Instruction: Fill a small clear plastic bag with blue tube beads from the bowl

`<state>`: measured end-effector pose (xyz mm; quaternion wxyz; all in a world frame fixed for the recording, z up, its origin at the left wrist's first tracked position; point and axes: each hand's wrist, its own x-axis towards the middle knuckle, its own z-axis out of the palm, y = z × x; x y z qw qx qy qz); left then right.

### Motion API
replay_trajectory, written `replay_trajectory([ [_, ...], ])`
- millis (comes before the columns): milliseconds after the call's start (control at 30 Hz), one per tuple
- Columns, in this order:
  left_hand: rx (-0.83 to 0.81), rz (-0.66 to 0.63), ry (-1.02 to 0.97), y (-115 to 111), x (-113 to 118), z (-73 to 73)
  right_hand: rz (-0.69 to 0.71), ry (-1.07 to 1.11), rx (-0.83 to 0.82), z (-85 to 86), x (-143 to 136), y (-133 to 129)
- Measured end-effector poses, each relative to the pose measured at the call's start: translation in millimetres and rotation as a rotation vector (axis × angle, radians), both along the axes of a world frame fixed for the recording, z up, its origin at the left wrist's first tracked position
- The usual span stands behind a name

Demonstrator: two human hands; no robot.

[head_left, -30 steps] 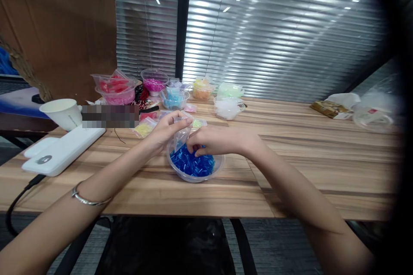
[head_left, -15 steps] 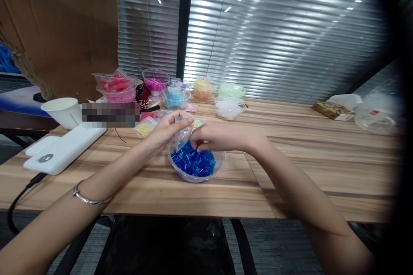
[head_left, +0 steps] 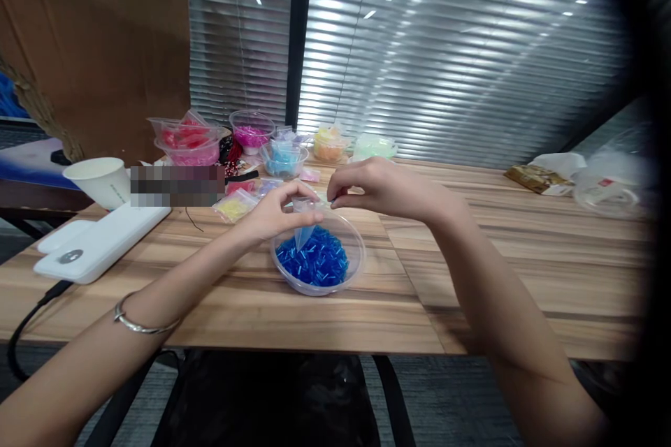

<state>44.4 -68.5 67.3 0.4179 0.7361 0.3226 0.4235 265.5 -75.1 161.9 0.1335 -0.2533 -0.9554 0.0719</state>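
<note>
A clear round bowl (head_left: 357,258) stands near the table's front edge, with a heap of short blue tube pieces (head_left: 319,262) in it. Over the bowl's back left part, my left hand (head_left: 286,213) grips a small clear plastic bag (head_left: 304,227), which hangs with its lower corner above the blue pieces. My right hand (head_left: 361,185) is raised behind the bowl's back rim, just right of the bag's top. Its fingers are pinched together; whatever lies between the fingertips is too small to make out.
Bowls with red (head_left: 186,140), magenta (head_left: 252,134), light blue (head_left: 283,159), orange (head_left: 329,147) and pale green (head_left: 374,147) contents stand at the back. Left are a paper cup (head_left: 99,178) and a white device (head_left: 99,244); a tissue pack (head_left: 539,178) lies far right.
My right hand has risen out of the blue pieces and moved up and right, behind the bowl's rim. My left hand has shifted slightly, and the bag hangs more upright.
</note>
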Motion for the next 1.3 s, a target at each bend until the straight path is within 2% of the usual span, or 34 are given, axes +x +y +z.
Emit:
replay_trajectory([
  [100, 0.059, -0.07, 0.095, -2, -1, 2.7, 0.026, 0.06, 0.05, 3.8, 1, -4],
  [233, 0.066, -0.122, 0.175, -5, -1, 4.8, 0.07, 0.087, 0.039, 3.3, -2, -8],
  [467, 0.064, -0.138, 0.171, -4, 1, 3.1, 0.092, 0.062, -0.016, -2.7, -8, -7],
  [1300, 0.083, -0.129, 0.179, -4, -1, 2.7, 0.165, 0.044, 0.077, -8.3, -13, -5],
])
